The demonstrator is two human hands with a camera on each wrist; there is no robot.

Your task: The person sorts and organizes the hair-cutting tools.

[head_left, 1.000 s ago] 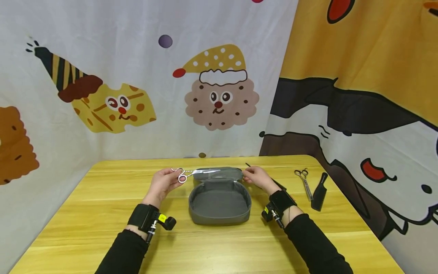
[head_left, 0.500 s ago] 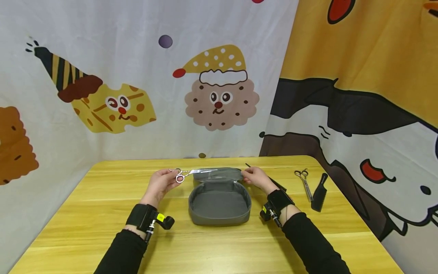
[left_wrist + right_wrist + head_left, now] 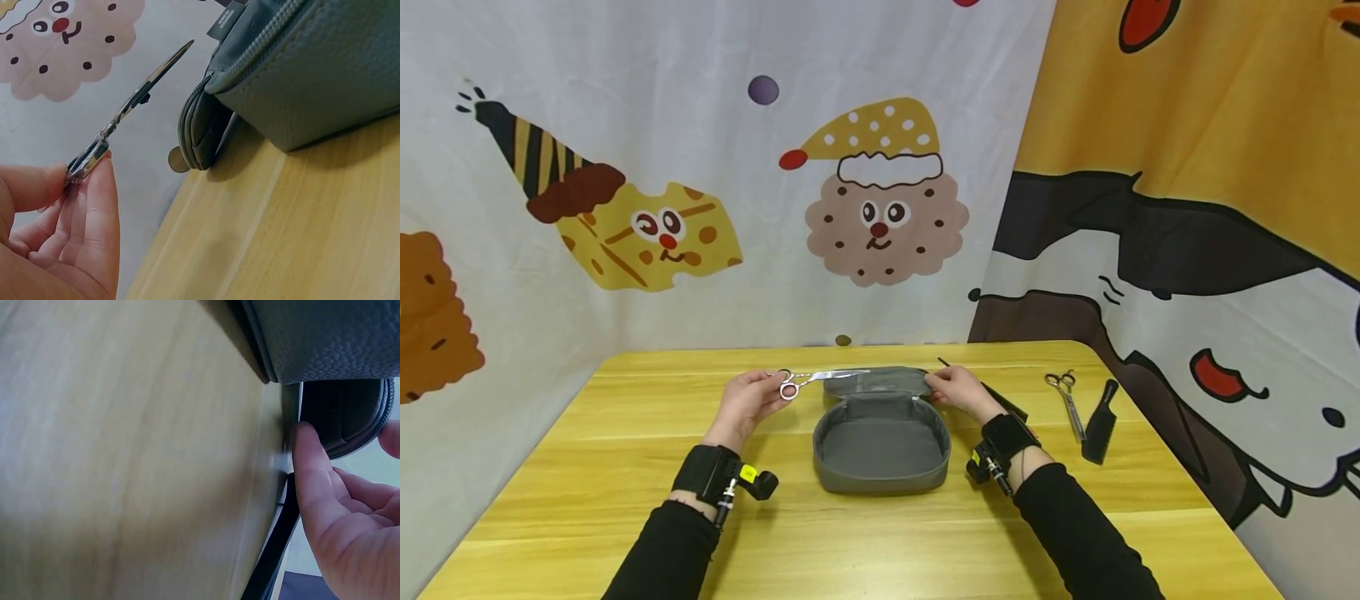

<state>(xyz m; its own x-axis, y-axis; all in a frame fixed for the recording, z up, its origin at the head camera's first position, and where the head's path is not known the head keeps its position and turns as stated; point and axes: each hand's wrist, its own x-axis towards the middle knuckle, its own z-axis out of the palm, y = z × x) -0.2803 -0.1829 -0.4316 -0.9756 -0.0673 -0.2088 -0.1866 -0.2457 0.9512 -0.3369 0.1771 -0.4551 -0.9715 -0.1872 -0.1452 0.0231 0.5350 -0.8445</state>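
My left hand pinches a pair of silver scissors by the finger rings, held up left of a grey zip case. The blades point right and overlap the case's raised lid in the head view. From the left wrist, the scissors are seen edge-on between thumb and fingertips, apart from the case. My right hand holds the lid's right edge; in the right wrist view the thumb and a finger lie on either side of the lid. The case stands unzipped, its inside bare.
Behind my right hand lies a thin black tailed comb, partly hidden. Farther right on the wooden table are a second pair of scissors and a black handled comb. A printed curtain hangs behind the table.
My left hand has drifted slightly left, carrying the scissors along. My right hand has shifted a little left at the lid. The case has stayed put.
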